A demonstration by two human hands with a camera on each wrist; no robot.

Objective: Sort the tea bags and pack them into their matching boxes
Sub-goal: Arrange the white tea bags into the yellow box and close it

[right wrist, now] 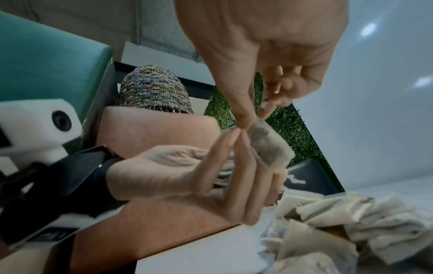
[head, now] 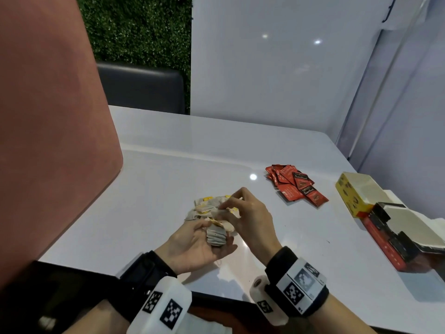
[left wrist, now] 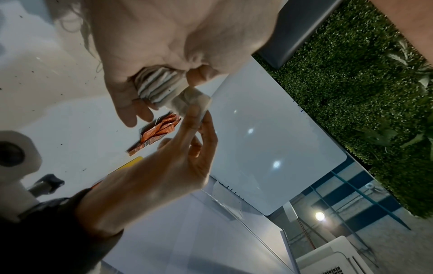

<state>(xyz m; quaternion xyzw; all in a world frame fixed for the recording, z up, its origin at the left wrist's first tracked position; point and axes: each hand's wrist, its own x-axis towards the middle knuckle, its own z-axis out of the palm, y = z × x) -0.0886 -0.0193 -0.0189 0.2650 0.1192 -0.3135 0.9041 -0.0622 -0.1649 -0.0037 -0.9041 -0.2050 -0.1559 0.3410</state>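
Note:
My left hand (head: 195, 244) is palm up over the white table (head: 168, 179) and grips a squared stack of white tea bags (head: 216, 237), whose edges show in the left wrist view as the stack (left wrist: 157, 87). My right hand (head: 240, 210) pinches a single white tea bag (right wrist: 269, 146) between thumb and forefinger, right beside the stack. A loose pile of white tea bags with yellow tags (head: 207, 206) lies just beyond my hands. A heap of red sachets (head: 296, 186) lies to the right. An open yellow box (head: 349, 194) and an open red and black box (head: 385, 244) stand at the table's right edge.
A tall pink chair back (head: 48, 116) rises on the left. A dark chair (head: 142, 88) stands behind the table's far edge, with green hedge behind it. White partition walls (head: 277, 68) close off the back and right.

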